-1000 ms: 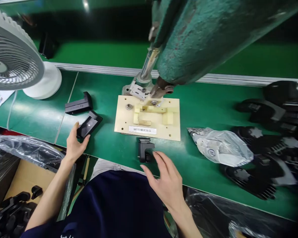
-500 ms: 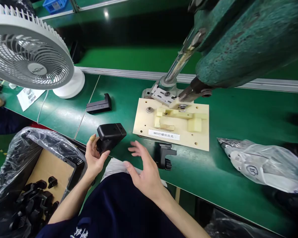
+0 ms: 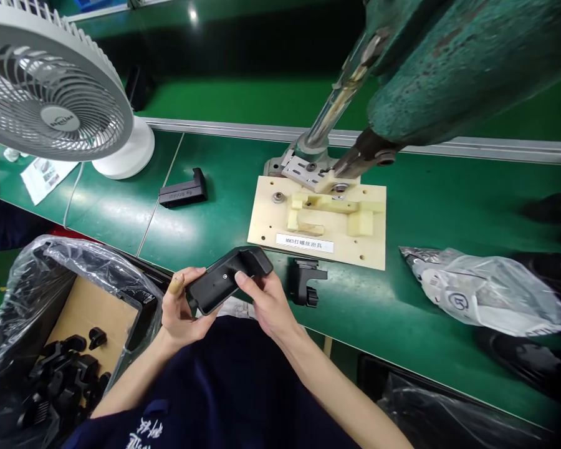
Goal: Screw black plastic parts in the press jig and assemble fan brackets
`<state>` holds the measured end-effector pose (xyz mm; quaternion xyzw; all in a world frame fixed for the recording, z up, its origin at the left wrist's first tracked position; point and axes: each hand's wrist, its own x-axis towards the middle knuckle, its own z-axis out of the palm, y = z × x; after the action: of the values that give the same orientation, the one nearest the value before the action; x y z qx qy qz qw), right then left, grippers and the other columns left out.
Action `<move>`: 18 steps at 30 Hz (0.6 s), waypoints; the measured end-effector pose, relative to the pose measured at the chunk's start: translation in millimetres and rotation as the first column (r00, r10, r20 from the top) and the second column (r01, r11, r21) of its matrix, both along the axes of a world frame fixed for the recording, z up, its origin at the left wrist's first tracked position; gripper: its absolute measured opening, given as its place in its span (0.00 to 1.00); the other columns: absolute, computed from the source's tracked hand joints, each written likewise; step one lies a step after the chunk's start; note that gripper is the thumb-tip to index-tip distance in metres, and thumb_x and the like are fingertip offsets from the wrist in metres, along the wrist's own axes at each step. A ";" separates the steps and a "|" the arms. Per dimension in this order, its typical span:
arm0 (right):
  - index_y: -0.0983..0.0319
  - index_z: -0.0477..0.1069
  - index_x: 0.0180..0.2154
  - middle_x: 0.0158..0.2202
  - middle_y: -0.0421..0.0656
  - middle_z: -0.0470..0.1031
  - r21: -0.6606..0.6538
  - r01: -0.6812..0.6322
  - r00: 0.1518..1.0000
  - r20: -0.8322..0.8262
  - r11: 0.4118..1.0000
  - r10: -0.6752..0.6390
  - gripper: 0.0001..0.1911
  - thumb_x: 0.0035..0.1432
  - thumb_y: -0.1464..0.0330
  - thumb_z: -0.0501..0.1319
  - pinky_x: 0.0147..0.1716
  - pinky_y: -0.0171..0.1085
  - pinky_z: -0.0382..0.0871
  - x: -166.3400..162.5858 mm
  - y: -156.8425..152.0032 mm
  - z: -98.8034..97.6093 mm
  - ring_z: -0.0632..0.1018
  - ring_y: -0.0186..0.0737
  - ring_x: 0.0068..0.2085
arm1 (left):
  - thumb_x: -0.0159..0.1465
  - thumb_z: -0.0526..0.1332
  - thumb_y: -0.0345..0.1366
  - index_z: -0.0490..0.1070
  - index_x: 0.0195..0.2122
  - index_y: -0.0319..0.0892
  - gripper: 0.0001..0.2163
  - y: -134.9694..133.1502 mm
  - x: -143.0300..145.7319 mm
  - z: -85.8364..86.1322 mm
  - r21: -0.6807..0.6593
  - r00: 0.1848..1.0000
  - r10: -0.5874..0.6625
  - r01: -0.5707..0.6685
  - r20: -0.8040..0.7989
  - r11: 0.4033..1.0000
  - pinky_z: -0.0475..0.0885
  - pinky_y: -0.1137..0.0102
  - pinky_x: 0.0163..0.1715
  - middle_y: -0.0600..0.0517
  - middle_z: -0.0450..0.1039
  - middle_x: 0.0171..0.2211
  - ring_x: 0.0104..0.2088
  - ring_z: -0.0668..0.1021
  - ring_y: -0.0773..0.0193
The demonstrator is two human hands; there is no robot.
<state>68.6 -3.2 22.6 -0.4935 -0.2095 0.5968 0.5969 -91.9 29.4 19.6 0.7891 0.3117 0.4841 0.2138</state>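
A black plastic housing [image 3: 217, 284], long with a raised block at one end and a small screw in its face, is held in front of my body. My left hand [image 3: 182, 308] grips its left end, fingers closed round it. On the raised right end, my right hand [image 3: 266, 302] has its thumb on top and its fingers mostly hidden beneath. Just right of that hand lies a black clamp-like part with a knob [image 3: 306, 284]. Behind it stands a cream fixture plate [image 3: 266, 218] with a yellow nest [image 3: 362, 221].
A green press [image 3: 430, 93] overhangs the fixture. A similar black part [image 3: 182, 192] lies back left, near a white fan [image 3: 58, 106]. A plastic-lined bin [image 3: 116, 318] of black parts stands left. A plastic bag [image 3: 481, 290] lies right. Part of another person [image 3: 9, 221] shows far left.
The housing has moved right and turned to show its screw face. My right hand, apart from it before, now grips its right end. The view has shifted slightly.
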 end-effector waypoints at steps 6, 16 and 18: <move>0.63 0.70 0.34 0.31 0.42 0.72 -0.076 -0.115 0.993 -0.033 0.990 0.113 0.23 0.49 0.49 0.66 0.39 0.38 0.70 1.0 -11.1 -13.4 0.73 0.39 0.35 | 0.56 0.68 0.34 0.48 0.65 0.49 0.39 1.9 4.8 20.7 -0.001 1.000 -0.021 0.021 -0.015 1.000 0.73 0.57 0.42 0.44 0.73 0.43 0.42 0.76 0.56; 0.58 0.70 0.49 0.32 0.37 0.70 -0.045 -0.216 0.971 -0.112 0.975 0.210 0.26 0.50 0.54 0.67 0.34 0.36 0.71 0.7 -15.8 -18.0 0.73 0.33 0.30 | 0.56 0.66 0.50 0.53 0.61 0.47 0.36 -6.4 16.7 30.3 -0.396 0.970 0.211 -0.149 0.119 0.906 0.75 0.65 0.38 0.46 0.70 0.41 0.37 0.77 0.60; 0.58 0.70 0.48 0.31 0.36 0.70 -0.061 -0.221 0.967 -0.142 0.973 0.211 0.24 0.50 0.56 0.68 0.33 0.36 0.71 -1.5 -16.4 -19.6 0.73 0.32 0.28 | 0.55 0.68 0.49 0.52 0.61 0.47 0.37 -6.5 18.9 29.0 -0.463 0.963 0.241 -0.161 0.119 0.872 0.75 0.65 0.39 0.46 0.70 0.41 0.38 0.77 0.59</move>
<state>67.1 -19.7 3.0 -0.4487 -0.1984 0.6978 0.5219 -72.9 22.8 48.5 0.6367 0.4757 0.4851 0.3646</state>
